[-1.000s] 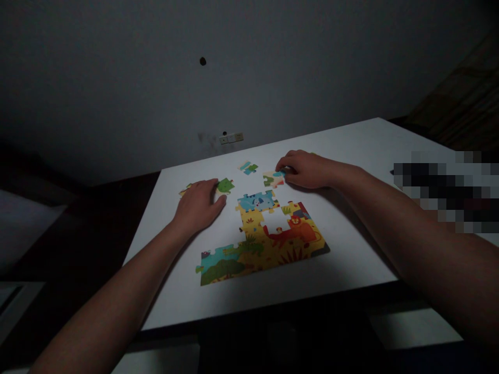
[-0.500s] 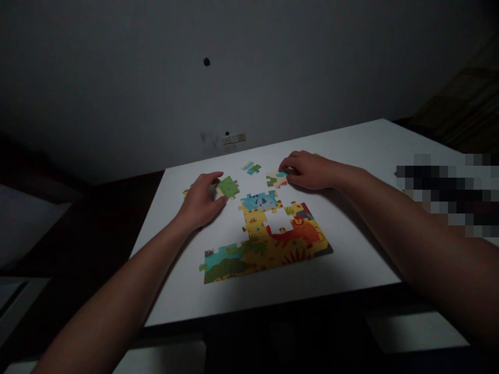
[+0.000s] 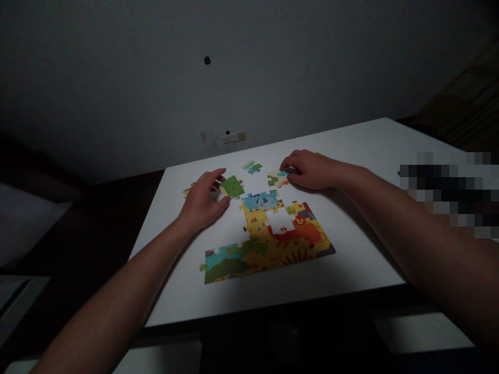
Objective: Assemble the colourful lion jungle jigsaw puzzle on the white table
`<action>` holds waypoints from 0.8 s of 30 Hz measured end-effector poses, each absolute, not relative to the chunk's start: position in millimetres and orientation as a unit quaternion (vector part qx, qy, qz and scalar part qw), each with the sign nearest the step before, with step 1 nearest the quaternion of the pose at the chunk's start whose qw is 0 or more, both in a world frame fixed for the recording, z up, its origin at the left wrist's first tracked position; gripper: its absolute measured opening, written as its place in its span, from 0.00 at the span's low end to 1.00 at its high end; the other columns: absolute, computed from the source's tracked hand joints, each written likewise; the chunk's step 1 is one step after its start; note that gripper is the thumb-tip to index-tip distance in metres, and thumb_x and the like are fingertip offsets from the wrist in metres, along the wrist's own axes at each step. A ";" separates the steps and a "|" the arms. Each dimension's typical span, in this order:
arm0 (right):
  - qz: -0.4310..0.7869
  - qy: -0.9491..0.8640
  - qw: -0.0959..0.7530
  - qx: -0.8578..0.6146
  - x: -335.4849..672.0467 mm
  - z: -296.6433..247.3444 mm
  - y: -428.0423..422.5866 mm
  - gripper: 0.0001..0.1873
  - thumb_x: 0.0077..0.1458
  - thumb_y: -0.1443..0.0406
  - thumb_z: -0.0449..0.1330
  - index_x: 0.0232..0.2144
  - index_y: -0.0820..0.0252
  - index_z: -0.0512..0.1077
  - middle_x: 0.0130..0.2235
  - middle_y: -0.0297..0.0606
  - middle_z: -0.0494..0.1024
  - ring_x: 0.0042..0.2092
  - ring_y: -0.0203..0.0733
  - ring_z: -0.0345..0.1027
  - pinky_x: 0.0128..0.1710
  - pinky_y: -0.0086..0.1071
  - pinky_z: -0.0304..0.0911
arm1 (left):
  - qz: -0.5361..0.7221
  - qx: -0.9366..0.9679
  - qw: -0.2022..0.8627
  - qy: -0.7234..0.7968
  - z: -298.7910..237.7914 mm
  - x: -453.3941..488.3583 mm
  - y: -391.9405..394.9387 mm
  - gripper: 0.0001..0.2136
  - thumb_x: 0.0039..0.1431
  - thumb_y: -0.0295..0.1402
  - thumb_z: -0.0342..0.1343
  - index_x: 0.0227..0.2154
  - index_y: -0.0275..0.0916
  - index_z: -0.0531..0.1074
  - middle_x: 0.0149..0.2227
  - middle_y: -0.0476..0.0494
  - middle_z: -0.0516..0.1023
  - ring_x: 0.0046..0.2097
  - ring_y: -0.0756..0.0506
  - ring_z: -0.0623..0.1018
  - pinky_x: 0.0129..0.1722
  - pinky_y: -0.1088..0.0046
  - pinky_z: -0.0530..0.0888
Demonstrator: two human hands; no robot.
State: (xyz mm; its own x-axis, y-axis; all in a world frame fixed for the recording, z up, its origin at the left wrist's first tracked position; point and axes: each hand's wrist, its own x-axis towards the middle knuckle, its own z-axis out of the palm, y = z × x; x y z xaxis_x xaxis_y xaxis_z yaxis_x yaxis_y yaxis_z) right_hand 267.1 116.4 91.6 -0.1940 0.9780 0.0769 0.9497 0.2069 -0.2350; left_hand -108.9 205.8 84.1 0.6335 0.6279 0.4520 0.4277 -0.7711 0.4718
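Observation:
My left hand (image 3: pixel 206 199) curves around the left side of a green puzzle piece (image 3: pixel 233 186), its thumb at the lower edge and its fingers at the upper edge. My right hand (image 3: pixel 305 169) has its fingers pinched on the right end of a puzzle piece (image 3: pixel 275 178) with green, cream and blue on it. Between and below the hands lies a partly joined jigsaw puzzle (image 3: pixel 268 241) showing a red lion and yellow ground, with a gap near its middle. A blue section with an elephant (image 3: pixel 260 201) sits at its top.
A blue and green puzzle piece (image 3: pixel 251 167) lies farther back on the white table (image 3: pixel 366 218). Another piece (image 3: pixel 188 189) shows partly behind my left hand, and a green bit (image 3: pixel 320 154) behind my right. The wall has a socket strip (image 3: pixel 234 137).
The green piece has slid slightly to the right, with my left hand moving a little the same way. My right hand and its piece have hardly moved.

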 end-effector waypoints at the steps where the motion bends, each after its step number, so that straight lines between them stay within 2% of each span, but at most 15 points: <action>1: 0.060 -0.770 0.102 -0.627 265.9 91.7 116.4 0.25 0.68 0.58 0.61 0.63 0.59 0.83 0.59 0.57 0.83 0.59 0.66 0.76 0.60 0.55 0.70 | 0.316 0.885 0.170 0.297 83.7 -108.5 205.8 0.31 0.62 0.28 0.69 0.68 0.40 0.76 0.56 0.37 0.85 0.49 0.42 0.85 0.53 0.58 0.85; 4: 0.038 -0.771 0.105 -0.627 260.2 92.2 116.3 0.23 0.69 0.58 0.61 0.60 0.58 0.84 0.58 0.56 0.84 0.60 0.68 0.75 0.62 0.56 0.68 | 0.356 0.859 0.228 0.289 80.6 -106.3 206.6 0.25 0.66 0.29 0.66 0.66 0.39 0.79 0.53 0.37 0.87 0.46 0.44 0.86 0.53 0.58 0.86; 6: 0.026 -0.772 0.129 -0.622 254.7 92.8 115.9 0.21 0.69 0.58 0.61 0.58 0.57 0.85 0.59 0.55 0.84 0.62 0.69 0.74 0.63 0.58 0.66 | 0.383 0.834 0.281 0.280 78.9 -104.6 206.3 0.22 0.68 0.30 0.64 0.64 0.38 0.80 0.52 0.36 0.89 0.47 0.43 0.88 0.55 0.57 0.87; 9: 0.020 -0.769 0.202 -0.606 243.3 96.1 113.5 0.21 0.71 0.58 0.61 0.59 0.55 0.84 0.59 0.54 0.85 0.63 0.69 0.74 0.66 0.61 0.65 | 0.397 0.813 0.322 0.279 80.1 -102.8 201.5 0.19 0.70 0.31 0.64 0.62 0.39 0.82 0.52 0.36 0.90 0.52 0.41 0.90 0.60 0.54 0.87; 12: 0.066 -0.753 0.289 -0.587 226.0 103.0 107.6 0.19 0.72 0.56 0.62 0.58 0.53 0.84 0.57 0.50 0.87 0.58 0.63 0.78 0.63 0.56 0.68 | 0.389 0.819 0.327 0.267 84.9 -101.1 190.9 0.16 0.73 0.33 0.64 0.60 0.41 0.84 0.51 0.36 0.91 0.54 0.39 0.90 0.61 0.53 0.87; 14: 0.135 -0.746 0.329 -0.563 211.6 107.4 102.5 0.17 0.72 0.54 0.64 0.56 0.52 0.84 0.54 0.48 0.88 0.54 0.59 0.80 0.59 0.52 0.72 | 0.388 0.828 0.323 0.244 88.6 -99.1 182.8 0.15 0.74 0.33 0.65 0.59 0.42 0.85 0.51 0.37 0.91 0.53 0.39 0.90 0.59 0.54 0.87; 17: 0.255 -0.754 0.354 -0.492 188.5 108.6 95.6 0.18 0.68 0.52 0.68 0.55 0.51 0.83 0.51 0.44 0.89 0.51 0.54 0.82 0.56 0.48 0.73 | 0.396 0.844 0.296 0.207 92.9 -94.8 173.3 0.14 0.71 0.32 0.69 0.57 0.44 0.86 0.53 0.38 0.89 0.48 0.43 0.88 0.50 0.60 0.89; 20: 0.324 -0.759 0.355 -0.439 170.1 104.5 92.2 0.17 0.63 0.53 0.73 0.49 0.53 0.80 0.49 0.42 0.88 0.49 0.52 0.82 0.52 0.44 0.74 | 0.404 0.856 0.262 0.189 95.1 -90.7 168.6 0.12 0.69 0.31 0.71 0.53 0.43 0.86 0.48 0.41 0.86 0.42 0.46 0.86 0.42 0.67 0.87; 22: 0.346 -0.749 0.355 -0.439 165.2 102.8 92.1 0.16 0.62 0.55 0.74 0.47 0.54 0.78 0.44 0.40 0.87 0.45 0.49 0.80 0.48 0.41 0.73 | 0.396 0.862 0.250 0.191 95.7 -89.4 167.5 0.11 0.69 0.32 0.71 0.52 0.43 0.86 0.45 0.43 0.85 0.40 0.46 0.84 0.40 0.69 0.85; 24: 0.372 -0.722 0.359 -0.460 169.0 104.1 93.6 0.18 0.62 0.57 0.72 0.52 0.53 0.78 0.39 0.37 0.86 0.41 0.47 0.78 0.44 0.39 0.72 | 0.376 0.872 0.240 0.199 96.3 -89.9 167.4 0.11 0.72 0.33 0.69 0.54 0.43 0.85 0.44 0.43 0.85 0.41 0.46 0.84 0.41 0.67 0.85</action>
